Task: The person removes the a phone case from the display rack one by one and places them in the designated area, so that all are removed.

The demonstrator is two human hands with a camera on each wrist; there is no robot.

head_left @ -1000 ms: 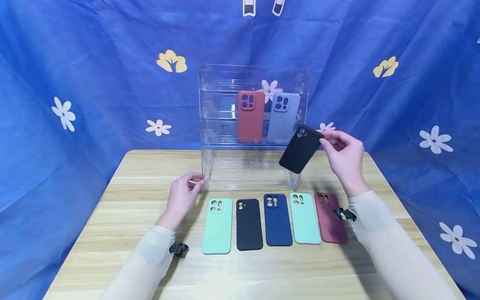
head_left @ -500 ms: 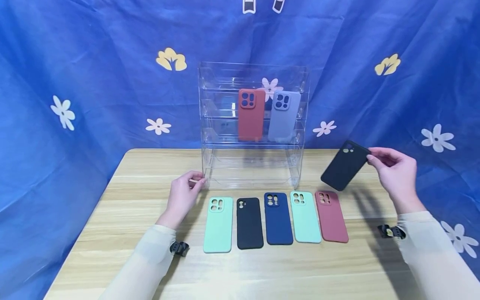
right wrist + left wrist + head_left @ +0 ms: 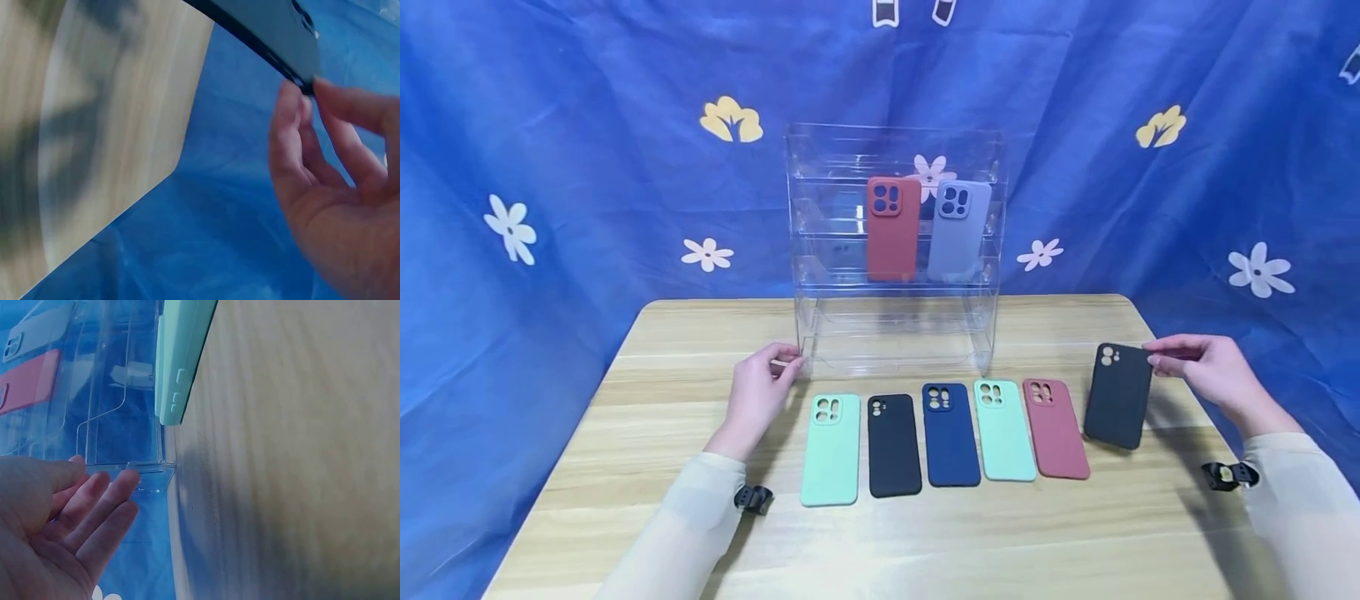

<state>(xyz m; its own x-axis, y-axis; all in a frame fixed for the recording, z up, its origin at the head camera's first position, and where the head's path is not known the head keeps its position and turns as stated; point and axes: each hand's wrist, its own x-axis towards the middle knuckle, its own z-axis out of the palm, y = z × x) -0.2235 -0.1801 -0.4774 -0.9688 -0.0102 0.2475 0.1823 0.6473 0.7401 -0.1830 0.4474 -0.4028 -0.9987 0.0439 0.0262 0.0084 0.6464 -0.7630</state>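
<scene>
My right hand [image 3: 1210, 375] pinches a black phone case [image 3: 1118, 396] by its upper right corner between thumb and fingertips. That case leans at the right end of a row of phone cases; whether its lower edge touches the table I cannot tell. In the right wrist view only the case's corner area [image 3: 275, 37] shows. My left hand [image 3: 760, 392] pinches the lower left edge of a clear tiered display rack [image 3: 895, 358] between thumb and index finger, the other fingers loosely extended. A red case [image 3: 892, 237] and a lavender case [image 3: 958, 242] stand in the rack.
Before the rack lie a green case [image 3: 831, 454], another black case [image 3: 895, 450], a navy case [image 3: 951, 442], a mint case [image 3: 1006, 437] and a dark pink case [image 3: 1057, 437]. A blue patterned curtain [image 3: 587, 167] hangs behind the wooden table [image 3: 647, 417].
My right hand has carried the black case from before the rack rightward and down to the row's right end, turning it more upright. My left hand has stayed at the rack's edge.
</scene>
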